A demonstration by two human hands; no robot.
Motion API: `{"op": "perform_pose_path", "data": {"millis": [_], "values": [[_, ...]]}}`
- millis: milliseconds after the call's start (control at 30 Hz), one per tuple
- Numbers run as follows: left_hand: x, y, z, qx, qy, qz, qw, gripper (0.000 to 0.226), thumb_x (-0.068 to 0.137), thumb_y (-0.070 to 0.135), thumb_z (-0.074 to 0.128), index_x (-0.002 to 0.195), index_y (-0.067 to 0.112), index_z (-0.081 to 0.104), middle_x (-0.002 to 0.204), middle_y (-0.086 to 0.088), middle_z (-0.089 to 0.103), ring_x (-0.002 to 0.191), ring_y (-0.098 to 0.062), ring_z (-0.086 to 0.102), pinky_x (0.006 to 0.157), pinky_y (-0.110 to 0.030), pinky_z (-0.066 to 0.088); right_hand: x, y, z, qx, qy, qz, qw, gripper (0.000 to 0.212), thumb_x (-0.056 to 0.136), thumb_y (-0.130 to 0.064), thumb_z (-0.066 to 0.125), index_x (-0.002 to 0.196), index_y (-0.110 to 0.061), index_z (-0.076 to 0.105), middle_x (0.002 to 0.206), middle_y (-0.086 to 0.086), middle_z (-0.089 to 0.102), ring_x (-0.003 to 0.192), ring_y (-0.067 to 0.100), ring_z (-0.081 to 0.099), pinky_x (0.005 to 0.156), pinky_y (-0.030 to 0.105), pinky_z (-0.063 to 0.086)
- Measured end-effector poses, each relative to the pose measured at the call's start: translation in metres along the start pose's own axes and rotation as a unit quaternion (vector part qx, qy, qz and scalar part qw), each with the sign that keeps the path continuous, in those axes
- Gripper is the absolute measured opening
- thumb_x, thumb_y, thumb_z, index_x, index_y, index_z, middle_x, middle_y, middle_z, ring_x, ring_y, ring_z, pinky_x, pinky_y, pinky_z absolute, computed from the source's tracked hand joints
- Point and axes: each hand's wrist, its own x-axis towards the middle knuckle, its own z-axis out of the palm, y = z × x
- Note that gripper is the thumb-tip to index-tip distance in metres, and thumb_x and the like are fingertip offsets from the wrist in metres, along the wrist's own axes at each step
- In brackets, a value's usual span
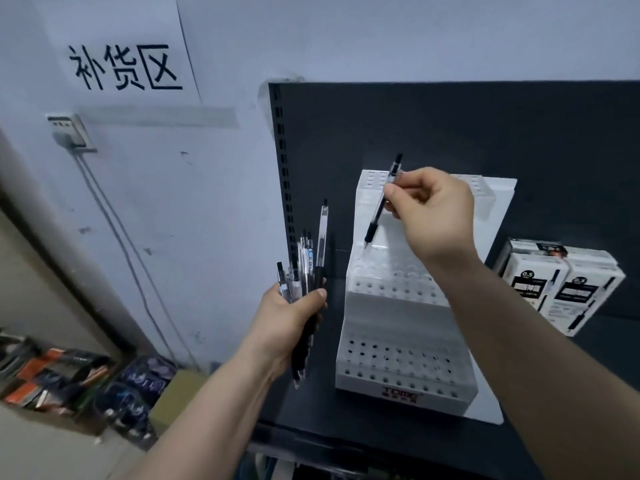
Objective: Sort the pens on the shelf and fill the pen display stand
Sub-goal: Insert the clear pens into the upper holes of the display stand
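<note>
1. Pen display stand [398, 372]: white, tiered, perforated with rows of holes; stands at centre-right of the frame on a dark shelf [540, 348]. Every visible hole is unfilled; the stand's right part is hidden behind the forearm.
2. Single pen [382, 202]: clear barrel, black grip and cap end. Held in the right hand [436, 216], pinched between thumb and fingers around mid-barrel. Long axis is steep, tilted so the top leans to the upper right and the tip points down-left.
3. Key relation: the pen tip hangs just above the far-left holes of the stand's middle tier, not yet entered as far as can be judged. The target hole lies directly below the tip, so the insertion likely needs the barrel brought closer to upright and lowered along its own axis.
4. Pen bundle [306, 271]: several clear and black pens, standing roughly upright, clasped in the left hand [294, 323], which is wrapped firmly around them at centre of frame, just left of the stand.
5. Nearer hand: the right, above the stand; the left serves as supply.
6. Boxed pens [561, 289]: white cartons on the shelf at right of frame, apart from the stand.
</note>
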Motion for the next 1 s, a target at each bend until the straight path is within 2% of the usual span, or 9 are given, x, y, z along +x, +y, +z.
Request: {"op": "perform_pose_path", "data": {"millis": [200, 367, 500, 567, 633, 733, 800, 900, 1000], "values": [[0.016, 0.001, -0.017, 0.020, -0.073, -0.020, 0.997, 0.014, 0.087, 0.010, 0.062, 0.075, 0.005, 0.059, 0.055, -0.005, 0.052, 0.046, -0.016, 0.047, 0.042, -0.024, 0.037, -0.001, 0.022, 0.024, -0.090, 0.012, 0.026, 0.996, 0.007, 0.084, -0.013, 0.068, 0.077, -0.011, 0.067, 0.069, 0.004, 0.066, 0.071, 0.024, 0.065, 0.071, 0.037, 0.056], [0.027, 0.003, -0.029, 0.009, -0.117, -0.015, 0.993, 0.012, 0.087, 0.008, 0.063, 0.090, -0.003, 0.064, 0.063, -0.009, 0.057, 0.055, -0.017, 0.051, 0.053, -0.028, 0.044, -0.013, 0.033, 0.038, -0.159, -0.002, 0.089, 0.983, 0.012, 0.085, -0.014, 0.065, 0.073, -0.012, 0.067, 0.057, -0.007, 0.059, 0.053, 0.007, 0.053, 0.054, 0.023, 0.042], [0.031, 0.003, -0.034, 0.004, -0.160, -0.006, 0.987, 0.008, 0.087, 0.008, 0.062, 0.083, 0.001, 0.063, 0.063, -0.009, 0.058, 0.056, -0.018, 0.052, 0.053, -0.024, 0.046, -0.021, 0.018, 0.034, -0.201, 0.015, 0.102, 0.974, 0.006, 0.086, -0.022, 0.067, 0.084, -0.016, 0.067, 0.071, -0.008, 0.063, 0.064, 0.006, 0.059, 0.055, 0.018, 0.046], [0.033, 0.004, -0.037, -0.008, -0.186, -0.005, 0.982, 0.013, 0.087, 0.008, 0.063, 0.090, -0.005, 0.063, 0.066, -0.010, 0.058, 0.059, -0.019, 0.053, 0.054, -0.026, 0.046, -0.034, 0.008, 0.033, -0.159, 0.041, 0.090, 0.982, 0.010, 0.086, -0.026, 0.068, 0.085, -0.016, 0.067, 0.074, -0.004, 0.065, 0.064, 0.001, 0.059, 0.057, 0.016, 0.049], [0.033, 0.005, -0.037, -0.018, -0.229, -0.011, 0.973, 0.017, 0.086, 0.007, 0.064, 0.096, -0.006, 0.061, 0.066, -0.009, 0.058, 0.059, -0.019, 0.053, 0.055, -0.026, 0.046, -0.045, -0.001, 0.036, -0.084, 0.008, 0.122, 0.989, 0.010, 0.087, -0.023, 0.067, 0.087, -0.013, 0.070, 0.072, 0.006, 0.067, 0.063, 0.004, 0.061, 0.059, 0.019, 0.052], [0.029, 0.009, -0.035, -0.062, -0.318, -0.031, 0.946, 0.016, 0.080, 0.008, 0.065, 0.095, 0.005, 0.068, 0.066, -0.007, 0.059, 0.055, -0.015, 0.053, 0.052, -0.024, 0.046, -0.049, -0.007, 0.041, 0.030, -0.076, 0.209, 0.974, 0.017, 0.089, -0.016, 0.065, 0.084, 0.001, 0.067, 0.070, 0.012, 0.064, 0.059, 0.012, 0.060, 0.056, 0.022, 0.052], [0.027, 0.010, -0.034, -0.093, -0.347, -0.052, 0.932, 0.015, 0.076, 0.010, 0.063, 0.087, 0.013, 0.072, 0.066, -0.007, 0.059, 0.054, -0.014, 0.053, 0.051, -0.023, 0.046, -0.047, -0.012, 0.037, 0.094, -0.088, 0.251, 0.959, 0.013, 0.087, -0.012, 0.066, 0.079, -0.001, 0.065, 0.067, 0.008, 0.064, 0.055, 0.013, 0.060, 0.054, 0.021, 0.050], [0.028, 0.008, -0.033, -0.120, -0.345, -0.080, 0.927, 0.017, 0.074, 0.012, 0.062, 0.089, 0.007, 0.068, 0.066, -0.007, 0.059, 0.053, -0.015, 0.052, 0.050, -0.024, 0.045, -0.047, -0.018, 0.029, 0.134, -0.092, 0.265, 0.951, 0.009, 0.084, -0.009, 0.067, 0.082, 0.000, 0.065, 0.067, 0.007, 0.068, 0.055, 0.014, 0.063, 0.053, 0.021, 0.052], [0.029, 0.006, -0.029, -0.090, -0.308, -0.069, 0.944, 0.008, 0.080, 0.012, 0.065, 0.084, 0.004, 0.066, 0.066, -0.008, 0.059, 0.052, -0.016, 0.050, 0.050, -0.024, 0.045, -0.044, -0.021, 0.030, 0.084, -0.072, 0.247, 0.963, 0.009, 0.082, -0.005, 0.069, 0.079, -0.001, 0.063, 0.062, 0.007, 0.065, 0.050, 0.012, 0.061, 0.052, 0.022, 0.052]]}}
